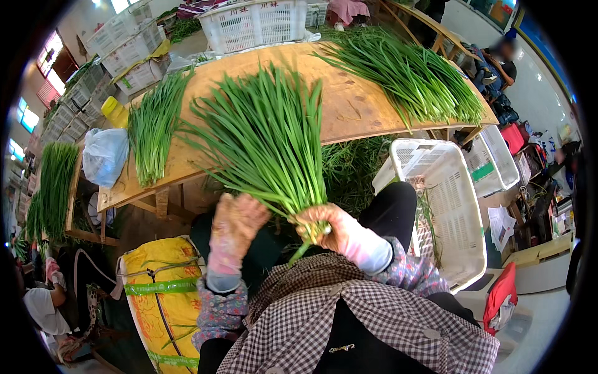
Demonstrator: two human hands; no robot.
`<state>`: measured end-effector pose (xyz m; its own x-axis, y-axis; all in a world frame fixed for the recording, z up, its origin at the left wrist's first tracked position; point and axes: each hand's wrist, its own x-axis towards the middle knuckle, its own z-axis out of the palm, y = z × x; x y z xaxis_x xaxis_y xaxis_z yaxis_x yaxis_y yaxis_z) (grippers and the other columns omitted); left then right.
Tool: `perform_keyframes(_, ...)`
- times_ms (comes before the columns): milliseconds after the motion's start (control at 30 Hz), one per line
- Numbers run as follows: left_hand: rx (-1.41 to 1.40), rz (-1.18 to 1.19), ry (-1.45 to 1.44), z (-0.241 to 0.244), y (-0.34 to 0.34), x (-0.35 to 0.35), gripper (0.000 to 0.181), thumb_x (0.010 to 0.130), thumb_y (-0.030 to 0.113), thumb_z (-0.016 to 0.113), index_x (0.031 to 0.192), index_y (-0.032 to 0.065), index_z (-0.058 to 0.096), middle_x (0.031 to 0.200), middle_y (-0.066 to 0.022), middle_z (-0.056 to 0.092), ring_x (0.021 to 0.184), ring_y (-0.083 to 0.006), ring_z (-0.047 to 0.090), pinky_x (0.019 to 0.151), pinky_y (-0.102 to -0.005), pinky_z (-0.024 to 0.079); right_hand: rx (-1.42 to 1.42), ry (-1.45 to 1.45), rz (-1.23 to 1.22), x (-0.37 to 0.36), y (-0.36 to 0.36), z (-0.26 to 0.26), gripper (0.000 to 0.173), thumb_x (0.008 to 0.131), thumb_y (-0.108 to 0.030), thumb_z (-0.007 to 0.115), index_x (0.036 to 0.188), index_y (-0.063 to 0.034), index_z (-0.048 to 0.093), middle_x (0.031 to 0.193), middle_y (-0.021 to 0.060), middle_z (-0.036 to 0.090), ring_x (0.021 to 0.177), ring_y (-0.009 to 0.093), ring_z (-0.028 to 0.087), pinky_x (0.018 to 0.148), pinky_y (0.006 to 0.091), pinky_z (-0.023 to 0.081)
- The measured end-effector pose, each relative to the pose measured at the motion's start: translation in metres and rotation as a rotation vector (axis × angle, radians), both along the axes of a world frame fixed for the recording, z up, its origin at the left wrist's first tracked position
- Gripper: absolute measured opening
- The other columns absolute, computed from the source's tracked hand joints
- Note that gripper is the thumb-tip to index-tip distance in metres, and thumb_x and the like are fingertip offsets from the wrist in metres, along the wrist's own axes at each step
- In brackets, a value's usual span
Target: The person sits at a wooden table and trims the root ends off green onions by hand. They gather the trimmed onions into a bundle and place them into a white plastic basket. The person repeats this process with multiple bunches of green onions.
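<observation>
My right hand (322, 226), in a stained glove, grips the pale stem ends of a large bunch of garlic chives (275, 140). The green leaves fan out away from me, over the near edge of the wooden table (341, 112). Just left of the stems, my gloved left hand (239, 217) is raised and slightly blurred, with nothing seen in it. A smaller pile of chives (156, 131) lies on the table's left part. On its right end rests a broad heap of chives (420, 79), cut ends towards me.
A white plastic crate (448, 205) with a few leaves stands by my right knee. To my left is a stuffed yellow sack (161, 290). A plastic bag (106, 156) and a yellow container (115, 112) sit at the table's left edge. A person (497, 65) sits at far right.
</observation>
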<state>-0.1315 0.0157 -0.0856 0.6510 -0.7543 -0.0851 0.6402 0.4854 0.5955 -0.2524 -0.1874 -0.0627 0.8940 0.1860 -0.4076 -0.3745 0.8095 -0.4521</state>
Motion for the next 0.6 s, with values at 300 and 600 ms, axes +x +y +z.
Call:
perform_keyframes(300, -0.510, -0.165, -0.067, 0.030, -0.130, -0.033, 0.087, 0.078, 0.063, 0.054, 0.138, 0.0044, 0.032, 0.139, -0.0168, 0.034, 0.117, -0.0337, 0.048, 0.094, -0.0460, 0.046, 0.251, -0.085, 0.233, -0.079, -0.015, 0.015, 0.046, 0.078, -0.004, 0.065, 0.121, 0.0033, 0.049, 0.106, 0.0184, 0.062, 0.070, 0.015, 0.059, 0.058, 0.0270, 0.049)
perform_keyframes(600, -0.065, 0.203, -1.370, 0.196, -0.117, 0.083, 0.042, 0.088, 0.031, 0.055, 0.112, -0.0038, 0.057, 0.105, -0.0188, 0.063, 0.094, -0.0249, 0.064, 0.082, -0.0343, 0.055, -1.094, -0.881, -0.059, 0.020, -0.120, 0.097, 0.104, 0.070, -0.044, 0.075, 0.143, 0.0006, 0.016, 0.147, 0.0167, 0.023, 0.137, 0.028, 0.019, 0.109, 0.0396, 0.023)
